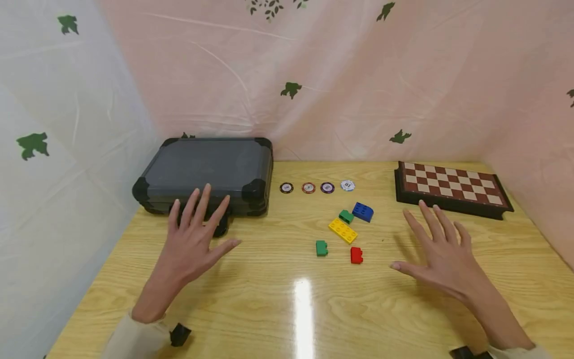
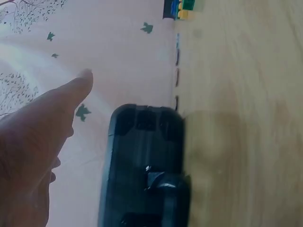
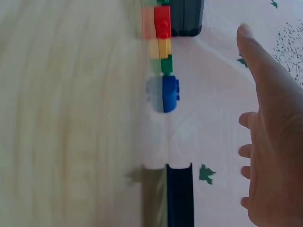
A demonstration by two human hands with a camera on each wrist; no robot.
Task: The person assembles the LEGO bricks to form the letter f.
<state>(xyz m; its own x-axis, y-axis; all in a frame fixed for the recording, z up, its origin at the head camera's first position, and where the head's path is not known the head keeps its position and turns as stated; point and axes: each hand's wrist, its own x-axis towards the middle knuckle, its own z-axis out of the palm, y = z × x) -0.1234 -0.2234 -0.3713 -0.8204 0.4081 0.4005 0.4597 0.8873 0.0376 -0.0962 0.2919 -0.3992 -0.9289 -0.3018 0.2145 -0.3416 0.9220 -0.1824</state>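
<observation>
Left hand [image 1: 195, 239] hovers flat, fingers spread, at the near edge of the dark case [image 1: 208, 172], a rectangular hard shell with reinforced corners, far left on the glossy wooden desk [image 1: 287, 309]. Right hand [image 1: 441, 252], equally spread, holds nothing near the chessboard [image 1: 450, 187].

Left wrist view: extended fingers [image 2: 71, 92] beside the case's [image 2: 142, 165] handle side.

Right wrist view: relaxed hand [image 3: 274, 142]; studded plastic bricks [image 3: 163, 47] beyond.

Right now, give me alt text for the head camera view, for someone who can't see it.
Two open hands hover over a wooden table: the left hand by a dark case, the right hand near a chessboard. Between them lie five toy bricks and four poker chips.
</observation>
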